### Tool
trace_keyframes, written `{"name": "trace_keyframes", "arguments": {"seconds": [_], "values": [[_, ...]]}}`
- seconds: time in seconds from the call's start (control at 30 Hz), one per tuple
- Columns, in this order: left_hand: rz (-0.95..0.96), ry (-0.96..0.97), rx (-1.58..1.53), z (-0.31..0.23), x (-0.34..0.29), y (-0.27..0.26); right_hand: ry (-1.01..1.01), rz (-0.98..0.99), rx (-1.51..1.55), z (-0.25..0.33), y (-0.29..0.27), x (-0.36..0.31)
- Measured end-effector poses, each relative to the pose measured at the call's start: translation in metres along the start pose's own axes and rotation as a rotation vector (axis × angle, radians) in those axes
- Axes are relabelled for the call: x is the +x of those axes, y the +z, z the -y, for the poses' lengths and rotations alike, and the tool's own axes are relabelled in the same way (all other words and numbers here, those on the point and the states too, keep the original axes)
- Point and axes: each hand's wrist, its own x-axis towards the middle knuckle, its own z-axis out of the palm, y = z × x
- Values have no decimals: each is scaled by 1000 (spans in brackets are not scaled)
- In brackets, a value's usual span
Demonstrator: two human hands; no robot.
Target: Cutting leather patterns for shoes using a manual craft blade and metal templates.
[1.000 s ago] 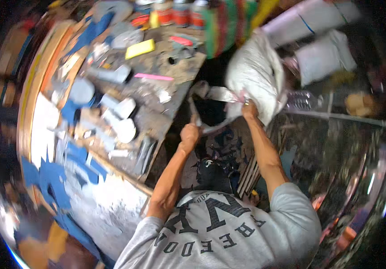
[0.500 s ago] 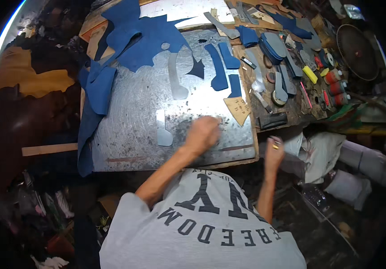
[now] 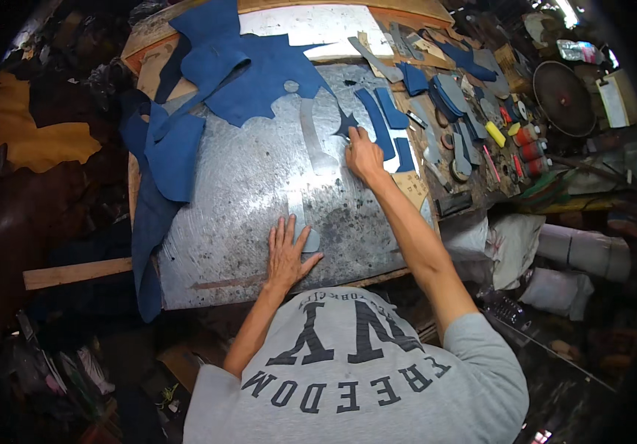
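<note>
My left hand (image 3: 286, 253) lies flat near the front of the metal-topped table (image 3: 229, 229), fingers spread, resting partly on a small grey pattern piece (image 3: 309, 238). Farther forward, my right hand (image 3: 365, 157) has its fingers bent together at the lower tip of a dark blue leather scrap (image 3: 346, 123). Left of that hand lies a long grey pattern piece (image 3: 314, 137). Just to its right are a curved blue leather piece (image 3: 376, 122) and shorter blue pieces (image 3: 405, 154). A tan card pattern (image 3: 411, 186) lies below them, partly behind my right forearm.
A large blue hide (image 3: 259, 74) covers the table's far left and hangs over its edge. On the right, a wooden bench (image 3: 444, 194) holds cut pieces, a yellow object (image 3: 494, 134) and red containers (image 3: 531, 150). A wooden bar (image 3: 74, 274) juts out at left.
My left hand has moved left and come down flat on the small grey piece. My right hand has swung from beside the table's right edge forward to the dark blue scrap.
</note>
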Motion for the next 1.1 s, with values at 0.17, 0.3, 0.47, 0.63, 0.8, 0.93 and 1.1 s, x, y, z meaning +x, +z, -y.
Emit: {"name": "trace_keyframes", "arguments": {"seconds": [0.17, 0.3, 0.47, 0.63, 0.8, 0.93, 1.1], "values": [[-25, -70, -92, 4, -4, 7, 9, 164, -196, 2, 11, 27], [-61, 7, -158, 7, 2, 2, -31, 118, -158, -15, -1, 27], [-37, -50, -151, 7, -1, 2, -23, 76, -36, -7, 19, -2], [-28, -47, -124, 4, 0, -1, 48, 14, 29, 1, 15, -18], [-40, -34, -170, 5, 1, 1, 66, -7, -18, 1, 13, -18], [-48, -55, -243, 7, -4, 4, 66, -2, -47, 4, 15, -21], [-109, -89, -366, 6, -12, 1, 88, 22, -71, 7, 14, -25]]}}
